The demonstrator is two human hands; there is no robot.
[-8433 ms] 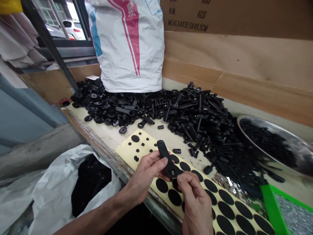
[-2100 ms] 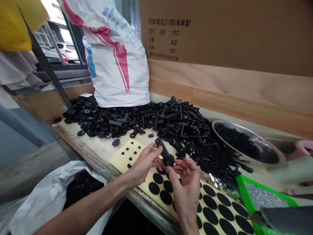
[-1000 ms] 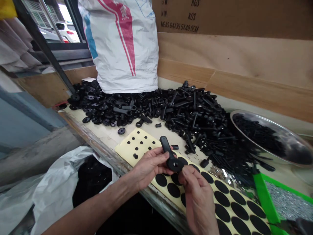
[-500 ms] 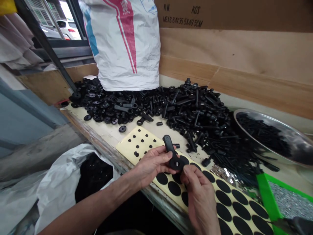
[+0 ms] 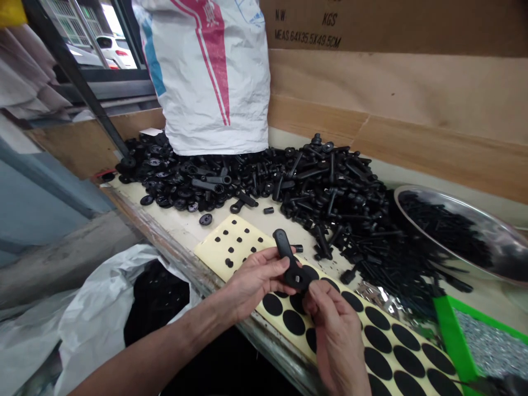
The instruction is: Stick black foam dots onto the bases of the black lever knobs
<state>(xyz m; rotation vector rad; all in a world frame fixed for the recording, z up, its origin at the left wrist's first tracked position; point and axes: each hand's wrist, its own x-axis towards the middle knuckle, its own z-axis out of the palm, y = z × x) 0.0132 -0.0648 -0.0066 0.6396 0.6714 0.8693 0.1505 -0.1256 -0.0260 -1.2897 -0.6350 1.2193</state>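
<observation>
A black plastic crank handle (image 5: 284,246) is held over the sticker sheet, its narrow arm pointing up and away. The round end has a hole with a small shiny metal piece in it. My left hand (image 5: 262,272) grips the part between thumb and fingers near the middle. At the rim of the round end, my right hand (image 5: 334,316) has thumb and forefinger pinched together; its other fingers are curled. Beneath both hands lies a yellowish sheet of round black stickers (image 5: 377,335), large discs on the right and small dots on the left.
A heap of black plastic parts (image 5: 330,181) spreads behind the hands, under a white woven sack (image 5: 218,82). To the right are a steel bowl (image 5: 501,231) of thin black pieces and a green tray (image 5: 449,330) of small metal bits. A white bag (image 5: 94,302) with black contents hangs below the table edge.
Almost nothing differs. The crank handle and both hands have shifted very slightly, with the same grip kept.
</observation>
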